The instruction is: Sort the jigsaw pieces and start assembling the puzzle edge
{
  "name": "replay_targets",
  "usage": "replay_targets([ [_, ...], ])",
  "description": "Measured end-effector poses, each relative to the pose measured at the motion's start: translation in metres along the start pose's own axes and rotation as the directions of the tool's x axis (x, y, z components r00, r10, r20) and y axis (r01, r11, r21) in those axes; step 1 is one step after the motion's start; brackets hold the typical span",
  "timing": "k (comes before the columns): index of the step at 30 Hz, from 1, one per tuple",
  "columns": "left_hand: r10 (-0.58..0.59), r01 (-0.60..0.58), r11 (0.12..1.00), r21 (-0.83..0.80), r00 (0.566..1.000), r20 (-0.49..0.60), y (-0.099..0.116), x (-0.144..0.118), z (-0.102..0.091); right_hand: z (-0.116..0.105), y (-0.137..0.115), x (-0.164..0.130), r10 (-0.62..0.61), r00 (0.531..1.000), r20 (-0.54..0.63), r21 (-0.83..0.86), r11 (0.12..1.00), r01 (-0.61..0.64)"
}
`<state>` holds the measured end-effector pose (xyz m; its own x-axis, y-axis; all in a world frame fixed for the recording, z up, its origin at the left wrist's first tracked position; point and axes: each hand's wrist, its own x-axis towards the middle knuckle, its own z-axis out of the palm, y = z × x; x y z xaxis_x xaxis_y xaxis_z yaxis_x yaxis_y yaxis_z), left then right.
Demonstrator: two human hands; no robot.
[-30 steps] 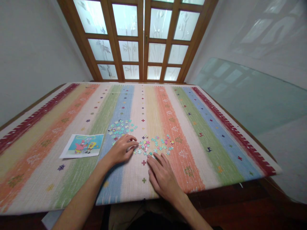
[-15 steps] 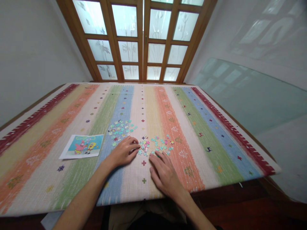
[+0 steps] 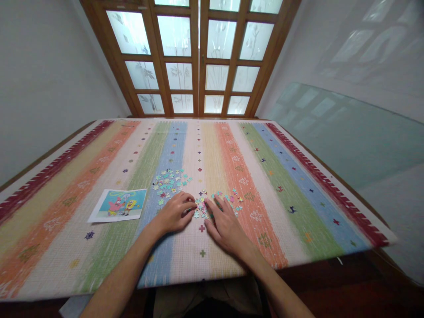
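Small jigsaw pieces in turquoise, pink and yellow lie in a loose heap between my two hands. My left hand rests at the heap's left edge, its fingers curled and thumb close to the index finger; anything between the fingertips is hidden. My right hand reaches over the heap's right part with fingers apart, its fingertips down on the pieces and covering some. A second scatter of jigsaw pieces spreads on the blue stripe beyond my left hand.
A printed cartoon picture lies flat left of my left hand. Everything sits on a striped tablecloth over a large table. Wooden doors with glass panes stand beyond, and a pale glass panel leans at the right wall.
My right hand has moved forward over the jigsaw pieces, covering more of them. My left hand stays nearly in place. The whole view has shifted slightly.
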<state>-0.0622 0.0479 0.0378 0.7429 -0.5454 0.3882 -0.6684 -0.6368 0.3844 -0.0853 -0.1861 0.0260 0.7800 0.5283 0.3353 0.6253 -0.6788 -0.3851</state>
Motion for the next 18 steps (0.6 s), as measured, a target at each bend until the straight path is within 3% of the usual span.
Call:
replay_targets([
  [11, 0.014, -0.013, 0.999, 0.044, 1.000, -0.025, -0.002, 0.001, 0.000, -0.008, 0.010, -0.011, 0.028, 0.999, 0.032, 0.028, 0.999, -0.029],
  [15, 0.013, -0.009, 0.996, 0.084, 0.999, -0.044, -0.009, -0.003, -0.006, -0.019, 0.033, -0.021, 0.121, 0.992, -0.045, 0.032, 0.992, -0.120],
  [18, 0.008, 0.008, 0.993, 0.114, 0.991, -0.137, -0.016, -0.010, -0.017, -0.027, 0.059, -0.032, 0.162, 0.979, -0.125, 0.001, 0.987, -0.163],
])
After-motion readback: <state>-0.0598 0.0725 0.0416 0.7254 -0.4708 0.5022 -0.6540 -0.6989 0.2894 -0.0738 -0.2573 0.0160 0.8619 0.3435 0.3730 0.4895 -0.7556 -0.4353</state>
